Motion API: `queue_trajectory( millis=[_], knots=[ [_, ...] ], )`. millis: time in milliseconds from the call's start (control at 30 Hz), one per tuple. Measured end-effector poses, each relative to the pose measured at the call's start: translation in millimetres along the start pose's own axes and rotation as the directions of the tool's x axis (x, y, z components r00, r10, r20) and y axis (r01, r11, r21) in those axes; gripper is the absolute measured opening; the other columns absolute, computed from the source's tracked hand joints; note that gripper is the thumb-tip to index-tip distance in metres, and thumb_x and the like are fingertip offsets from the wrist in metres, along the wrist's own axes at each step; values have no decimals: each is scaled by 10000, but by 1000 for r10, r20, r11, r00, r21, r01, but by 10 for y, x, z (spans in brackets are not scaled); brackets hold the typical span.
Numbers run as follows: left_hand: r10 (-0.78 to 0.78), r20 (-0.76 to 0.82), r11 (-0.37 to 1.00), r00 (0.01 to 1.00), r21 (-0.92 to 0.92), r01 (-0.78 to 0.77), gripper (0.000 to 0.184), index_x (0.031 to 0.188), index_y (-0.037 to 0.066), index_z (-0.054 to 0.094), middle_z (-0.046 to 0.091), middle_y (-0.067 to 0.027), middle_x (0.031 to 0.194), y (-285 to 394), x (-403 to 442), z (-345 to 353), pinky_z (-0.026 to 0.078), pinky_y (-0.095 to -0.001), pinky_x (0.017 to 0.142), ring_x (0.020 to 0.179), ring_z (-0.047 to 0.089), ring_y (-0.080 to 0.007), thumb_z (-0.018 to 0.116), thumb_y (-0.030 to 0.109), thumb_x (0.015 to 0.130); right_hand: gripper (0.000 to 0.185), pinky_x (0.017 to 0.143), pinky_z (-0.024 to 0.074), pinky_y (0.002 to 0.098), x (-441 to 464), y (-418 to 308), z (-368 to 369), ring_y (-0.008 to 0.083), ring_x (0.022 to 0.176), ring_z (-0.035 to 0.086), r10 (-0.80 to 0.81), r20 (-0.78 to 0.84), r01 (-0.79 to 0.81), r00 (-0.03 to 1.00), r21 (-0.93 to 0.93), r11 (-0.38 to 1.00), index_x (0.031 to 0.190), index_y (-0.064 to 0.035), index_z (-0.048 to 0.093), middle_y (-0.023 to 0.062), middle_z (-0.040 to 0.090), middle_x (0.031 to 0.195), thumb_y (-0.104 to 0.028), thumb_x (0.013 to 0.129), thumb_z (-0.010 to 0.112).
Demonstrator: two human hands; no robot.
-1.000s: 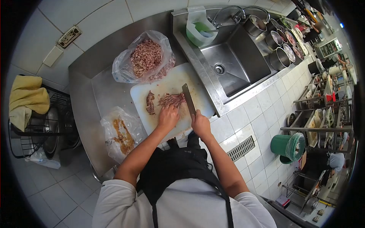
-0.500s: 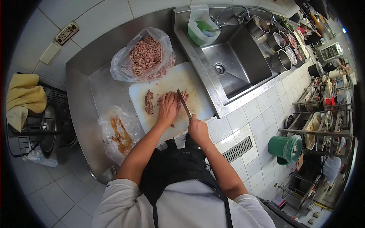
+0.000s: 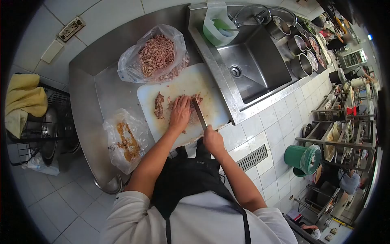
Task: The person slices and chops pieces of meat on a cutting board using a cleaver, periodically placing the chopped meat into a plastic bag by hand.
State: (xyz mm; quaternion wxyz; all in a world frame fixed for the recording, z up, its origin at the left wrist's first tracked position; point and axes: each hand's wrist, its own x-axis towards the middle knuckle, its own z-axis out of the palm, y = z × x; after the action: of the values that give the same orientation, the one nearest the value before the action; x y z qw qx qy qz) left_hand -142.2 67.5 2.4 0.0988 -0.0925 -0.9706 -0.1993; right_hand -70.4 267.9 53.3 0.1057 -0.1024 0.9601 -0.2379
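Observation:
A knife is in my right hand, its fingers wrapped round the handle and the blade pointing away from me. My left hand presses down on pieces of cooked meat on the white cutting board, fingers close together beside the blade. Small chopped bits lie at the blade's tip. To the left of my left hand, a longer strip of meat rests on the board. Just beyond the board stands an open clear plastic bag full of diced meat.
Left of the board lies a plastic bag with brown residue. A steel sink adjoins on the right, with a green container at its back corner and several metal pots beyond. A green bin stands on the floor; people work farther right.
My right hand and the knife have shifted slightly right and toward me, the blade now steeper. My left hand stays on the meat. The whole view has shifted a little.

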Motion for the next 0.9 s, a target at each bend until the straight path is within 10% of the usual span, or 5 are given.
queue_trajectory(
  millis=[367,900],
  knots=[
    [-98,8,995,995,-26,98,842,1469,-18,517,466,-202,1549,20,44,-366,344,-493,1229,1451,425,-400,862,370,807,156,550,558,522,111,-164,-234,423,605,701,-61,-58,60,996,-21,998,928,-5,522,240,675,664,-133,1001,576],
    [67,38,996,997,57,-69,572,1417,-40,564,561,-177,1441,-95,-31,-71,328,-520,1220,1407,483,-346,670,304,972,76,627,588,526,496,-198,32,441,676,723,-62,-4,62,998,-58,996,925,-2,537,265,696,716,-74,932,560]
  ],
)
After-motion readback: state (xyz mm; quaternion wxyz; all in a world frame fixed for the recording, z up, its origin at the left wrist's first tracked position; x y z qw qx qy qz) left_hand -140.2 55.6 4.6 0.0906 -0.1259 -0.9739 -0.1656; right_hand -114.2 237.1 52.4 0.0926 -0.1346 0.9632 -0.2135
